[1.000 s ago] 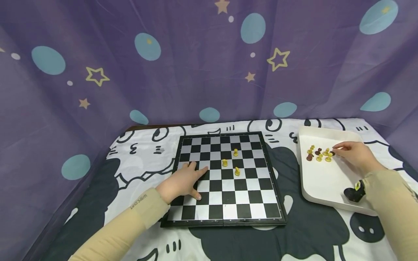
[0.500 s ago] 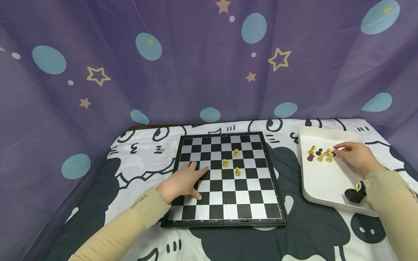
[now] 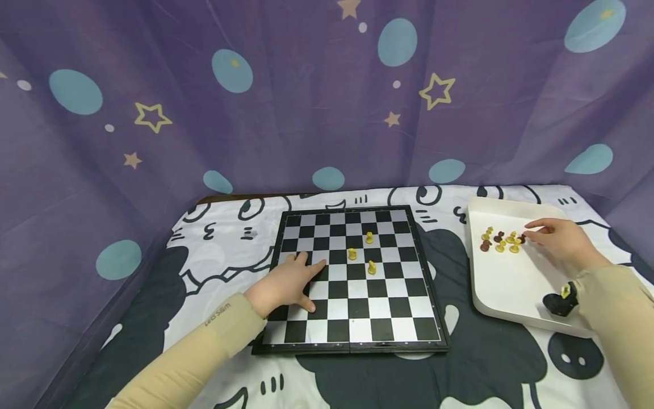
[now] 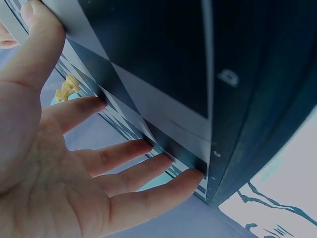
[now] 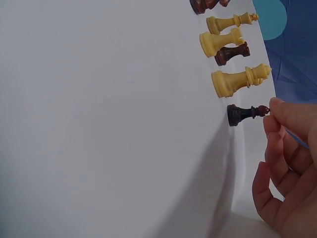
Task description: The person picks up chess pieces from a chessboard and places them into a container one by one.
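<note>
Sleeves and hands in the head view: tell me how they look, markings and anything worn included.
The left sleeve and right sleeve are long and beige. Dark lettering runs near the left one's end, too small to read surely. A rounded black gadget with a yellow-green patch shows at the right one's end. The left hand and right hand wear no gloves.

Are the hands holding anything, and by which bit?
The right hand pinches a dark chess piece by its top, between thumb and finger. The left hand holds nothing; its fingers rest on the chessboard.
</note>
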Demonstrator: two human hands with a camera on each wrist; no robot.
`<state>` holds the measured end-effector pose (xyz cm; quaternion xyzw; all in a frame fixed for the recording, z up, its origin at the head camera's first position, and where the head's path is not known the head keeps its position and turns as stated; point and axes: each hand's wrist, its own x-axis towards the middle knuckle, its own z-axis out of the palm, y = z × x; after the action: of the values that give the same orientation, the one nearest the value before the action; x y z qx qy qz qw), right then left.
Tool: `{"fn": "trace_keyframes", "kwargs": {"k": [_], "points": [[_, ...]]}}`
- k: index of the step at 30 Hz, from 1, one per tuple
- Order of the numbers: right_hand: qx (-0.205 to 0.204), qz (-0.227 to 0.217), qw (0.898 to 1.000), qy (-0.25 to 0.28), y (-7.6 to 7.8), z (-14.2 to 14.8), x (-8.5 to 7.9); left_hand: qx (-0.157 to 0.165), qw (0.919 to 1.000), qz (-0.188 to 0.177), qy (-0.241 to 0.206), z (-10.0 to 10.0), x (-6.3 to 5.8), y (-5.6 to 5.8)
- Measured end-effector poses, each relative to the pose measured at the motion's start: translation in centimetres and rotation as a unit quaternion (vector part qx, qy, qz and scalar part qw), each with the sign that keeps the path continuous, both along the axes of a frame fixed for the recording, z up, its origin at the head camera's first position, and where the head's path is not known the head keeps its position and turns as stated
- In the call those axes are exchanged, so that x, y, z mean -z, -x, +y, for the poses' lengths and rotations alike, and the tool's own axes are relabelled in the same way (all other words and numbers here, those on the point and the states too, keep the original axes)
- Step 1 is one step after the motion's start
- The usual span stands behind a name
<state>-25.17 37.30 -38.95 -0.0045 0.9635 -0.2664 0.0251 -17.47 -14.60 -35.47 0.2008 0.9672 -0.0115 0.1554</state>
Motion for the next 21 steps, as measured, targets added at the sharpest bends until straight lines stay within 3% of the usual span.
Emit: {"fn": "trace_keyframes", "kwargs": {"k": [8, 21], "points": [[-0.033, 0.036, 0.999, -0.008, 0.0, 0.0, -0.9, 0.0, 1.0, -0.002, 0.003, 0.0, 0.0, 0.0], [-0.05, 0.048, 0.998, -0.008, 0.1, -2.1, -2.8, -0.003, 1.0, -0.006, 0.002, -0.1, 0.0, 0.0]]}}
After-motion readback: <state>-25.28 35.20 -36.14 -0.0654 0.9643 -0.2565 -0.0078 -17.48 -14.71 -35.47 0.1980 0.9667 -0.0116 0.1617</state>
